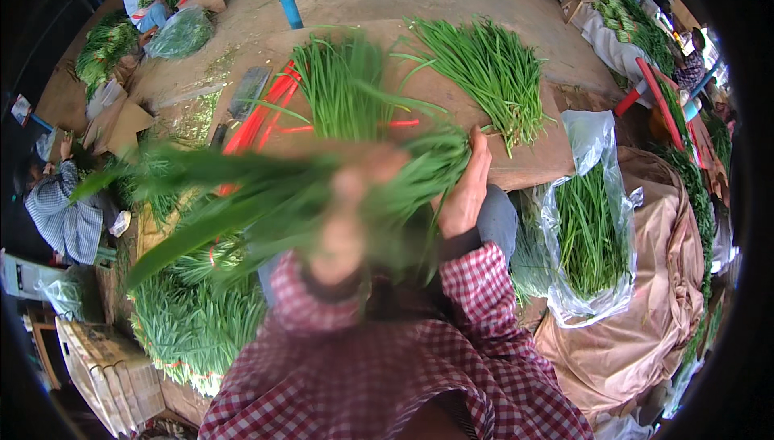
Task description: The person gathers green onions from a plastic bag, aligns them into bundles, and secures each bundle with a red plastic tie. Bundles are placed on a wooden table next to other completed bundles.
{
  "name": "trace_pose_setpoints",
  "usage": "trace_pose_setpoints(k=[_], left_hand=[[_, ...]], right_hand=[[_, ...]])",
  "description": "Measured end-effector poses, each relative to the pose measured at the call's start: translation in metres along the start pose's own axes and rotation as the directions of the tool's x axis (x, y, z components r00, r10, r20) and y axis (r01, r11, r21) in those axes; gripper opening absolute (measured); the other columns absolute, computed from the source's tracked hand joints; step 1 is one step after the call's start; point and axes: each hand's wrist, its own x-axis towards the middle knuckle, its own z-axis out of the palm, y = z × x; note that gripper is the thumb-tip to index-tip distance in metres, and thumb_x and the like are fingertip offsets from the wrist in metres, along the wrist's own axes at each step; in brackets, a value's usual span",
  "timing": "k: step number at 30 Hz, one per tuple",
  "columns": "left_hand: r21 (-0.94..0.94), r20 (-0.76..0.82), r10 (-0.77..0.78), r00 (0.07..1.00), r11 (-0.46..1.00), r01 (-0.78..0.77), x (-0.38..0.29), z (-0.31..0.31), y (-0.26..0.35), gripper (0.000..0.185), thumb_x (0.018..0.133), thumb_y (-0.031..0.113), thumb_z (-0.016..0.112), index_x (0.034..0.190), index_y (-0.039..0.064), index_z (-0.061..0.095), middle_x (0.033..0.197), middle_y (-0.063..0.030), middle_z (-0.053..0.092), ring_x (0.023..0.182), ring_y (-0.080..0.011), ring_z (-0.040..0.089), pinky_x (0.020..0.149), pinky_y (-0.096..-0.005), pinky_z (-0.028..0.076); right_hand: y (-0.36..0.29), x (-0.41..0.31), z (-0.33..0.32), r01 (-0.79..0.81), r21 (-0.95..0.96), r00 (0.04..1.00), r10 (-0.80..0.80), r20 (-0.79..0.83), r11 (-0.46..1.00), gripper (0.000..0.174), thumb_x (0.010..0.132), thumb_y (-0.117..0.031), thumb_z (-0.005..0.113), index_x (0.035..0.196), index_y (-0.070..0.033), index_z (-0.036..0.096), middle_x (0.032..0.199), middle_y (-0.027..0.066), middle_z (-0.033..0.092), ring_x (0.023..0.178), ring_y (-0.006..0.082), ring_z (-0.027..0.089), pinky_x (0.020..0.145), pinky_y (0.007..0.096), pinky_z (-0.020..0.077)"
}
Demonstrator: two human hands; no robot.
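Observation:
A bundle of long green leaves, apparently garlic chives (272,192), lies sideways in front of my chest. Motion blurs much of it. My left hand (344,216), also blurred, grips it around the middle, and the leaf tips fan out to the left. At its right end my right hand (464,189) cups the stems, the fingers pointing up and the thumb hidden. Beyond my hands, on a low wooden board (387,86), are a loose pile of chives (341,86) and a second pile (484,74) farther right. Red strips (263,110) lie at the board's left side.
A dark flat block (250,92) is by the red strips. Tied bundles (199,313) are stacked at my left, near a plastic crate (109,373). An open clear bag of chives (589,228) rests on brown cloth (653,295) at right. Other people sit at left and far right.

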Motion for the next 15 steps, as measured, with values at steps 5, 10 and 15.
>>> trace_pose_setpoints(k=[5,10,15], left_hand=[[0.124,-0.235,0.219,0.947,0.973,-0.195,-0.009,-0.042,0.068,0.017,0.104,0.031,0.05,0.101,0.015,0.051,0.074,0.0037,0.042,0.072,-0.0132,0.045,0.086,-0.0386,0.043],[-0.041,-0.412,0.194,0.89,0.972,-0.231,-0.023,-0.096,0.109,0.026,0.102,0.034,0.056,0.086,0.014,0.049,0.067,0.006,0.035,0.065,-0.0101,0.039,0.078,-0.0328,0.045],[-0.299,-0.467,0.139,0.873,0.905,-0.304,-0.039,-0.143,0.153,0.027,0.093,0.028,0.071,0.082,0.015,0.051,0.066,0.0082,0.039,0.066,-0.0088,0.043,0.078,-0.029,0.046]], right_hand=[[-0.012,-0.035,-0.006,0.11,-0.308,0.957,-0.017,0.29,0.945,0.089,0.071,-0.004,0.072,0.148,0.002,0.028,0.091,0.0239,0.067,0.082,0.0411,0.067,0.073,0.0454,0.0547],[-0.013,-0.042,-0.007,0.172,-0.625,0.898,0.14,0.418,0.761,0.082,0.069,0.004,0.061,0.147,-0.001,0.033,0.073,0.025,0.066,0.066,0.0434,0.064,0.06,0.0507,0.0525],[-0.002,-0.004,-0.049,-0.006,-0.494,0.977,0.11,0.181,0.869,0.047,0.086,-0.005,0.063,0.132,-0.004,0.053,0.087,0.0221,0.07,0.08,0.0402,0.068,0.067,0.047,0.0547]])
